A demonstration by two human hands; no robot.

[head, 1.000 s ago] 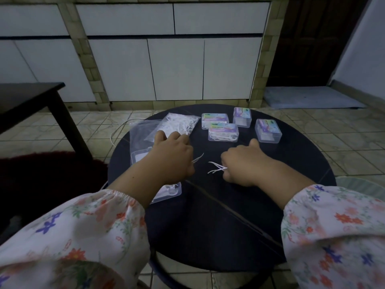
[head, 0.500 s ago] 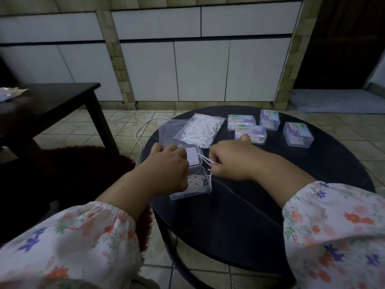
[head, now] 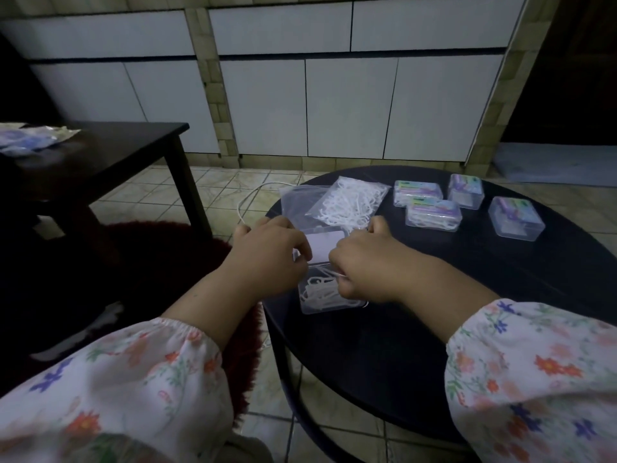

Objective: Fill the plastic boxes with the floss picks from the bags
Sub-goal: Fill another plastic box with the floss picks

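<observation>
My right hand (head: pixel 364 265) has carried its pinch of floss picks (head: pixel 325 290) from the bare table (head: pixel 417 345) into the open box (head: pixel 330 295). My left hand (head: pixel 267 259) grips that box's lid; 4 closed boxes (head: pixel 434 213) sit beyond.

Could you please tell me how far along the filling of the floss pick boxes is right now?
Done: four closed clear plastic boxes with colourful labels sit at the round black table's far side. In hand: the left hand steadies an open clear box while the right hand places white floss picks inside. Left: the clear bag still holds many picks.
</observation>
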